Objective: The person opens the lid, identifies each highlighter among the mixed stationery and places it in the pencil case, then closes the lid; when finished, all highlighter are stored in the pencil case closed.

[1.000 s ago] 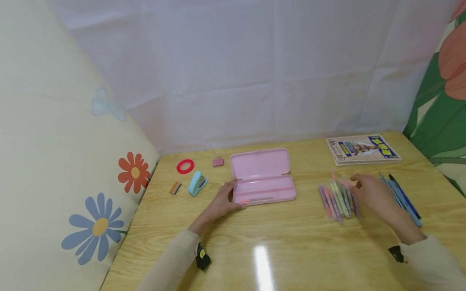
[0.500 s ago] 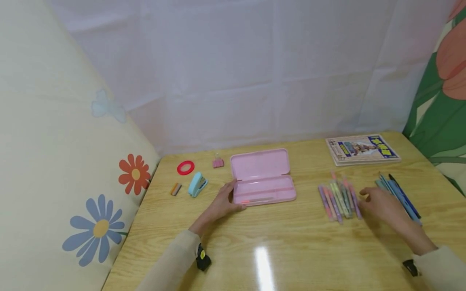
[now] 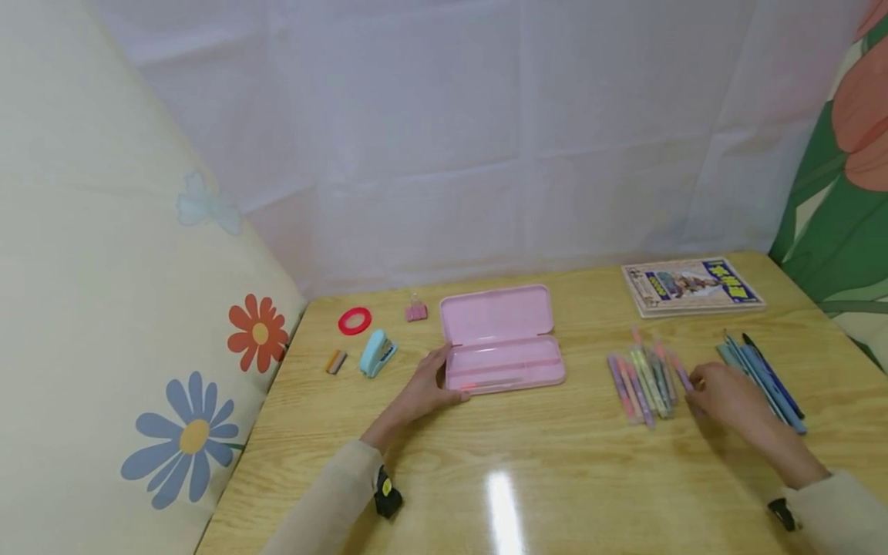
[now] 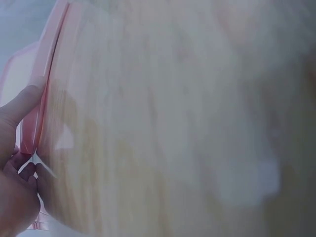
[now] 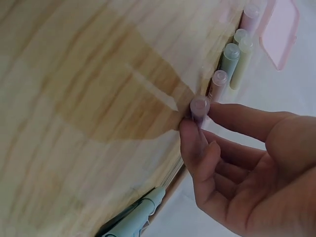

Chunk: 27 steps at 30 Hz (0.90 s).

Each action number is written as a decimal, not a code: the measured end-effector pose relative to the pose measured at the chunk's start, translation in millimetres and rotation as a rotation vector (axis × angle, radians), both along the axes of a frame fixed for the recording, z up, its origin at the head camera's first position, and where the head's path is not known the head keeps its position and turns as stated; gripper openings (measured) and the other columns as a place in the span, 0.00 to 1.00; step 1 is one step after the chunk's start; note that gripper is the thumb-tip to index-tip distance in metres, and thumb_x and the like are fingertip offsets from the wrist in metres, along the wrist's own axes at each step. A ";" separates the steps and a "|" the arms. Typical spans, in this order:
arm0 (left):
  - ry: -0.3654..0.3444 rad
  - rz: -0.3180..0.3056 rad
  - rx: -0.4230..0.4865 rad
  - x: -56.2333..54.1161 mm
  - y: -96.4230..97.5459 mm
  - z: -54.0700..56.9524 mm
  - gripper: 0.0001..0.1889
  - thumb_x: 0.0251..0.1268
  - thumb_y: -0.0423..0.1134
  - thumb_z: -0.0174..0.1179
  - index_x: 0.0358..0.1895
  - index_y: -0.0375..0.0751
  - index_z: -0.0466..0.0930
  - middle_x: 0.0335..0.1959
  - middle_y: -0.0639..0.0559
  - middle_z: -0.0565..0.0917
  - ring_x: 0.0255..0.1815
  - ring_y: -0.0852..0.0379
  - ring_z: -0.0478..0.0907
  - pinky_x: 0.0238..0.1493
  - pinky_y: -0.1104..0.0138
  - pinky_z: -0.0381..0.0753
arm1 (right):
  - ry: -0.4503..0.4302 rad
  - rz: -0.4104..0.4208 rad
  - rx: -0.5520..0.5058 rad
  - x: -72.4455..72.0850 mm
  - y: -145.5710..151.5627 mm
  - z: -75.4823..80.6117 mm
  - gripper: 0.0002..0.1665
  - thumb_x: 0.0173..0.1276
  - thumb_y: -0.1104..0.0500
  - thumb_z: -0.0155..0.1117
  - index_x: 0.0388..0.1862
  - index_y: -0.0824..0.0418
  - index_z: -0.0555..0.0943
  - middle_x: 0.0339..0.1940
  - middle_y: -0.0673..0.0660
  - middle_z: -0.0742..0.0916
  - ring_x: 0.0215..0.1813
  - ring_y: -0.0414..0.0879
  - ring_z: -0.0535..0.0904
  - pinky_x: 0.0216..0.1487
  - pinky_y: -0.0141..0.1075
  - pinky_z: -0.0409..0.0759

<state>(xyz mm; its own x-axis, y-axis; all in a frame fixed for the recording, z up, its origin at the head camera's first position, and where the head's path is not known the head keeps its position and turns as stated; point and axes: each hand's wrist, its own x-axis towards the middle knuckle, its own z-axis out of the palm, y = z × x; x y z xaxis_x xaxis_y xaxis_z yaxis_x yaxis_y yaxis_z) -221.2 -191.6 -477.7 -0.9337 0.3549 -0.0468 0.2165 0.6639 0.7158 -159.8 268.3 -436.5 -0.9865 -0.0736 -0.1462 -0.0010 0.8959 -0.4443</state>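
Observation:
A pink pencil case [image 3: 496, 312] lies open in the middle of the table, with one orange-and-clear pen [image 3: 486, 382] along its front compartment. My left hand [image 3: 425, 387] grips the case's left front corner; the left wrist view shows the thumb [image 4: 30, 98] against its wall. Farther right, my right hand [image 3: 728, 401] pinches a purple highlighter [image 5: 199, 106] between thumb and fingers, at the right end of a row of pastel highlighters [image 3: 641, 378]. Blue pens [image 3: 763, 378] lie just right of that hand.
Left of the case lie a light-blue stapler [image 3: 377, 354], a red ring [image 3: 354, 321], a pink binder clip [image 3: 416, 310] and small orange and grey sticks [image 3: 336, 361]. A book [image 3: 694, 287] lies at the back right. Cloth hangs behind the table.
My right hand has drawn back right from over the highlighters and now pinches the purple one at the end, whose top has tilted left. My left hand stays on the case.

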 end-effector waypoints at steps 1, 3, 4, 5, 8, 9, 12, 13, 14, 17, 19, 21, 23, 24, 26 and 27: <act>0.003 0.000 -0.003 -0.3 0.0 -0.2 0.53 0.53 0.48 0.72 0.77 0.41 0.47 0.75 0.39 0.53 0.74 0.41 0.50 0.71 0.47 0.54 | 0.002 -0.002 0.007 -0.1 0.6 0.0 0.12 0.61 0.66 0.64 0.37 0.77 0.81 0.28 0.62 0.84 0.28 0.50 0.77 0.27 0.44 0.76; 0.008 0.000 -0.013 -1.2 -0.1 -1.2 0.53 0.52 0.49 0.72 0.77 0.41 0.47 0.75 0.39 0.54 0.74 0.41 0.50 0.71 0.48 0.54 | 0.003 -0.006 0.015 0.0 1.5 -0.4 0.11 0.60 0.66 0.64 0.34 0.76 0.81 0.27 0.63 0.84 0.28 0.50 0.77 0.27 0.44 0.76; 0.009 0.000 -0.014 -1.6 -0.3 -1.5 0.53 0.52 0.50 0.72 0.77 0.42 0.47 0.75 0.39 0.54 0.74 0.42 0.50 0.71 0.48 0.54 | 0.002 -0.010 0.018 -0.1 2.2 -0.3 0.10 0.60 0.66 0.64 0.34 0.76 0.81 0.27 0.63 0.84 0.28 0.51 0.77 0.27 0.44 0.76; 0.011 -0.001 -0.013 -1.9 -0.3 -1.9 0.53 0.52 0.50 0.72 0.77 0.42 0.47 0.75 0.39 0.54 0.74 0.41 0.50 0.71 0.48 0.54 | 0.001 -0.013 0.022 -0.3 2.8 -0.3 0.10 0.60 0.66 0.64 0.33 0.76 0.81 0.27 0.63 0.84 0.28 0.51 0.77 0.26 0.44 0.76; 0.011 -0.002 -0.010 -2.2 -0.6 -2.2 0.53 0.52 0.50 0.72 0.77 0.41 0.47 0.75 0.39 0.53 0.74 0.42 0.50 0.71 0.47 0.54 | 0.003 -0.022 0.026 0.6 3.9 -0.8 0.10 0.60 0.65 0.64 0.33 0.75 0.81 0.26 0.61 0.83 0.26 0.50 0.75 0.24 0.42 0.75; 0.009 -0.003 -0.006 -1.9 -0.7 -2.1 0.53 0.53 0.50 0.72 0.77 0.41 0.47 0.75 0.39 0.53 0.74 0.41 0.50 0.71 0.47 0.54 | 0.007 -0.023 0.028 1.0 4.3 -0.8 0.10 0.60 0.65 0.64 0.33 0.75 0.81 0.26 0.61 0.83 0.26 0.50 0.75 0.24 0.42 0.74; 0.005 -0.004 -0.005 -1.5 -1.3 -2.4 0.53 0.53 0.50 0.72 0.77 0.41 0.47 0.76 0.39 0.53 0.74 0.42 0.50 0.71 0.47 0.54 | 0.024 -0.022 0.030 2.4 5.5 -2.3 0.10 0.60 0.65 0.63 0.33 0.75 0.80 0.25 0.60 0.83 0.26 0.49 0.75 0.23 0.41 0.74; 0.004 -0.004 -0.004 -1.1 -1.7 -2.4 0.53 0.53 0.50 0.72 0.77 0.42 0.47 0.76 0.39 0.53 0.74 0.42 0.50 0.71 0.48 0.54 | 0.028 -0.023 0.031 2.5 5.9 -2.5 0.10 0.60 0.65 0.63 0.33 0.74 0.80 0.25 0.60 0.83 0.26 0.49 0.75 0.23 0.41 0.73; 0.003 -0.003 -0.003 -0.7 -2.0 -2.5 0.53 0.53 0.50 0.72 0.77 0.42 0.47 0.76 0.40 0.53 0.74 0.42 0.50 0.71 0.48 0.54 | 0.036 -0.023 0.034 2.2 6.5 -2.3 0.10 0.60 0.65 0.63 0.33 0.74 0.80 0.26 0.60 0.83 0.26 0.49 0.75 0.23 0.41 0.73; 0.001 -0.002 -0.001 0.3 -2.7 -2.9 0.53 0.53 0.51 0.71 0.77 0.42 0.47 0.75 0.41 0.54 0.74 0.43 0.50 0.71 0.48 0.54 | 0.044 -0.027 0.033 2.5 8.4 -2.2 0.10 0.61 0.64 0.63 0.35 0.73 0.80 0.27 0.61 0.83 0.26 0.49 0.76 0.22 0.40 0.73; -0.001 0.000 0.000 1.2 -2.8 -2.7 0.52 0.53 0.51 0.71 0.77 0.43 0.48 0.75 0.41 0.54 0.74 0.43 0.50 0.71 0.48 0.54 | 0.046 -0.036 0.028 2.9 9.9 -1.2 0.11 0.61 0.63 0.62 0.37 0.73 0.80 0.27 0.61 0.84 0.26 0.49 0.76 0.21 0.40 0.72; 0.001 -0.001 -0.002 1.6 -2.9 -2.9 0.52 0.53 0.51 0.71 0.77 0.43 0.48 0.75 0.40 0.54 0.74 0.43 0.50 0.71 0.48 0.54 | 0.058 -0.041 0.031 3.3 11.7 -0.3 0.13 0.64 0.61 0.60 0.39 0.73 0.80 0.28 0.62 0.84 0.26 0.50 0.77 0.21 0.41 0.72; 0.003 0.000 -0.004 1.7 -2.8 -3.0 0.52 0.53 0.51 0.71 0.77 0.42 0.48 0.75 0.40 0.54 0.74 0.42 0.50 0.71 0.48 0.54 | 0.086 -0.042 0.037 3.1 13.6 1.6 0.15 0.66 0.59 0.59 0.42 0.73 0.80 0.29 0.63 0.84 0.28 0.53 0.78 0.22 0.43 0.73; 0.006 -0.001 -0.003 1.5 -2.5 -2.9 0.52 0.53 0.50 0.72 0.77 0.42 0.48 0.75 0.40 0.54 0.74 0.42 0.50 0.71 0.48 0.54 | 0.110 -0.042 0.035 2.9 14.2 2.7 0.16 0.67 0.59 0.59 0.43 0.73 0.80 0.30 0.64 0.84 0.29 0.54 0.78 0.22 0.44 0.73; 0.014 0.000 0.000 1.1 -1.4 -2.4 0.52 0.52 0.50 0.72 0.77 0.42 0.49 0.75 0.40 0.54 0.74 0.42 0.51 0.70 0.47 0.54 | 0.162 -0.042 0.035 2.5 14.4 5.4 0.17 0.68 0.58 0.59 0.45 0.73 0.80 0.30 0.65 0.84 0.30 0.57 0.79 0.22 0.46 0.73; 0.018 -0.001 0.003 0.6 -0.7 -2.3 0.52 0.52 0.50 0.72 0.77 0.42 0.50 0.75 0.39 0.55 0.74 0.42 0.51 0.70 0.48 0.55 | 0.188 -0.040 0.030 2.3 13.9 6.8 0.17 0.68 0.59 0.59 0.46 0.74 0.80 0.30 0.65 0.84 0.30 0.57 0.78 0.22 0.46 0.73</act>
<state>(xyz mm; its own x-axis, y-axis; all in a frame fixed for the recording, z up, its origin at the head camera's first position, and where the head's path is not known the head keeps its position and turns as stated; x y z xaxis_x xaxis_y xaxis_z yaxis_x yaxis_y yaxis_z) -220.6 -192.3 -480.0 -0.9342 0.3557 -0.0288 0.2300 0.6618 0.7136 -157.5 282.2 -429.7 -0.9987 -0.0321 0.0396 -0.0456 0.9098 -0.4124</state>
